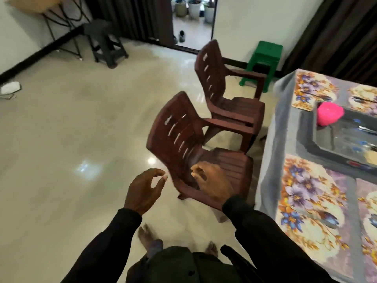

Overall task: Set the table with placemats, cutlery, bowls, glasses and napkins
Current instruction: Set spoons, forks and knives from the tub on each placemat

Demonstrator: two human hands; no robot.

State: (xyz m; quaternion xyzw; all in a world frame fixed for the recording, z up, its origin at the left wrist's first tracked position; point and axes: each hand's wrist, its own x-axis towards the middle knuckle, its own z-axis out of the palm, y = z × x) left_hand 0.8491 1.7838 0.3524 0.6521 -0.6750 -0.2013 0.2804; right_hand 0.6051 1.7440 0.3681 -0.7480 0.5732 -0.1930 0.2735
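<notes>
Nearest: bare feet (150,238) on a pale, glossy floor (71,139). Above them, left hand (144,190), black-sleeved, fingers loosely curved with a gap to the thumb, holding nothing, over bare floor just left of the near chair (183,135). Right hand (214,184), fingers loosely curled, likewise holding nothing, in front of that chair's seat and arm; contact not determinable.

Right of the right hand and apart from it: near placemat (310,201), floral, flat on the grey tablecloth (269,144) at the table's near edge. Second floral mat (367,211) just beside it, cut off by the frame.

Behind these, mid-table: dark tray (306,137) carrying a pink vessel (329,113); other contents too blurred to identify. Beyond the tray: far placemat (312,92) at the far corner.

Further off: second brown chair (212,74) facing the table, green stool (265,56) against the wall, dark curtains (336,27), open doorway (193,27) with pots outside.
</notes>
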